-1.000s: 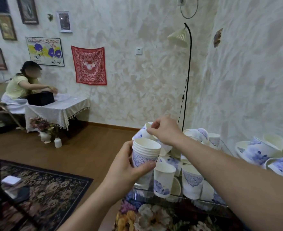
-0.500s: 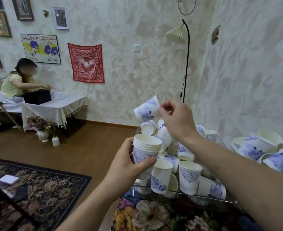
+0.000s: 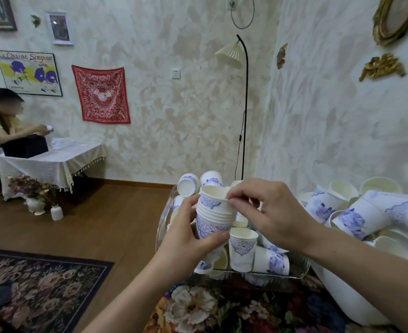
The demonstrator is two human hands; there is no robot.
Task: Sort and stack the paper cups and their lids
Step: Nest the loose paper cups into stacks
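Still early: left hand grips the nested cup stack above the clear tray's left edge, right hand pinches the top cup's rim, seating it. Many loose cups remain in tray and white tub; no lids visible.
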